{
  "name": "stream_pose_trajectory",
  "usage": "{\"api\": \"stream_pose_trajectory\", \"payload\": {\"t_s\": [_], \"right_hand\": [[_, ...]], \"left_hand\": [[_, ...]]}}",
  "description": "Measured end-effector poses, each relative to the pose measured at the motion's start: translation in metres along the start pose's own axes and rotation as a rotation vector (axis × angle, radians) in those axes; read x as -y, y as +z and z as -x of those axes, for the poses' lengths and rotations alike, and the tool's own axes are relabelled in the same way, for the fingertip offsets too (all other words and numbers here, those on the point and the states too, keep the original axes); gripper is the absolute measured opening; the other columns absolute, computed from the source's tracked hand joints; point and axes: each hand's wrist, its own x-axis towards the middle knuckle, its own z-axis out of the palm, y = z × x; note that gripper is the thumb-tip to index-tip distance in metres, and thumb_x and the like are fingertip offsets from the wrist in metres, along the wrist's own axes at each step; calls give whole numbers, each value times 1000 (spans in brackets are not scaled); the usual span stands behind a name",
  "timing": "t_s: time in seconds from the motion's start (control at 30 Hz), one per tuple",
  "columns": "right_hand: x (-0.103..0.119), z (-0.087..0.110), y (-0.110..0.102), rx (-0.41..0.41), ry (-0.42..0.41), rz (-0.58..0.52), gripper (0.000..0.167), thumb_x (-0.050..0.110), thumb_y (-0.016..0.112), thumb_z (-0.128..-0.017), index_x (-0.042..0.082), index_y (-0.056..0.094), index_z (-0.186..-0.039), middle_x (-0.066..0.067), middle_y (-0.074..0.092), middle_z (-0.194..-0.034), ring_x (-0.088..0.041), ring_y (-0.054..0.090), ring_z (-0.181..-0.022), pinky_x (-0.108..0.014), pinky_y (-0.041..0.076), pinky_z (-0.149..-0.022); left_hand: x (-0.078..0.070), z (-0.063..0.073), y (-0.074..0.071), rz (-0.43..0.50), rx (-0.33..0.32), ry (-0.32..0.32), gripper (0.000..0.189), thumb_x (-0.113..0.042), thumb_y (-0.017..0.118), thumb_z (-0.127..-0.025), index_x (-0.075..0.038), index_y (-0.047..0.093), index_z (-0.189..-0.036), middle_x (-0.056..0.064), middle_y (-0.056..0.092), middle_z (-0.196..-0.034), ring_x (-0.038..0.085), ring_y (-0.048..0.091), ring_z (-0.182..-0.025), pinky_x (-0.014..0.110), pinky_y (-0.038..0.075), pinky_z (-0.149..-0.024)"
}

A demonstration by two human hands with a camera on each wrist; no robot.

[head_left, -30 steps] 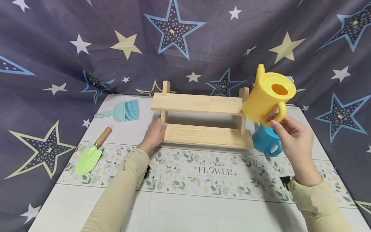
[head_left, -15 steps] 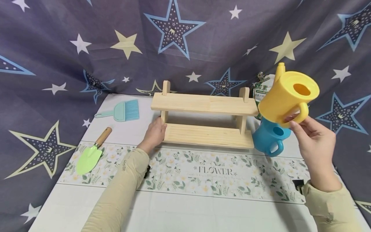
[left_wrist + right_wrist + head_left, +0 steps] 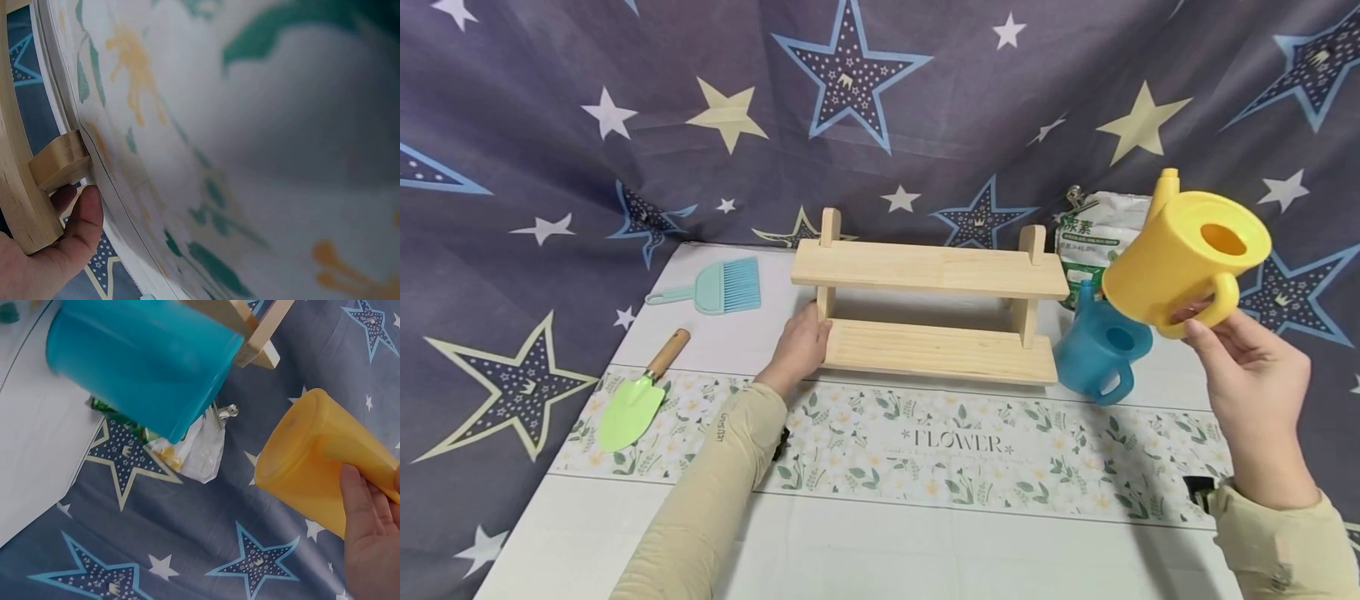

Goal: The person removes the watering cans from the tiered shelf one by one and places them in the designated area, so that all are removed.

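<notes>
My right hand (image 3: 1255, 392) grips the handle of a yellow watering can (image 3: 1187, 258), held in the air at the right and tilted. In the right wrist view the can (image 3: 306, 462) shows its base and side, with fingers on the handle. Below it a blue watering can (image 3: 1093, 354) stands on the table by the right end of a two-tier wooden shelf (image 3: 925, 271). My left hand (image 3: 797, 346) holds the left end of the shelf's lower board. In the left wrist view, fingers (image 3: 87, 212) curl round that board's end beside a wooden foot (image 3: 59, 162).
A white and green bag (image 3: 1093, 237) with a metal clip stands behind the blue can. At the left lie a teal brush (image 3: 722, 287) and a green trowel (image 3: 628, 412) with a wooden handle. A flowered cloth (image 3: 955, 458) covers the table; a star-printed curtain (image 3: 685, 167) hangs behind.
My right hand has carried the yellow watering can to the right, away from the shelf. The bag and more of the blue can have come into view. My left hand stays on the shelf.
</notes>
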Motion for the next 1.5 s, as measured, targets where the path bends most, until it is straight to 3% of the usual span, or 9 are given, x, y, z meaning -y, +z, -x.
{"api": "stream_pose_trajectory", "payload": {"t_s": [0.67, 1.5], "right_hand": [[-28, 3, -24, -71, 112, 42, 32, -1, 67, -90, 0, 67, -122, 2, 72, -109, -6, 66, -101, -10, 50, -83], [-69, 18, -37, -137, 242, 35, 32, 6, 67, -92, 1, 66, -123, 7, 70, -108, 2, 65, -96, -7, 49, -80]], "left_hand": [[1, -1, 1, 17, -8, 11, 47, -23, 35, -106, 1, 29, -147, 18, 50, -130, 31, 54, -116, 45, 46, -100], [0, 0, 1, -6, -18, 13, 46, -23, 35, -106, 1, 31, -145, 18, 50, -131, 35, 52, -117, 48, 44, -102]]}}
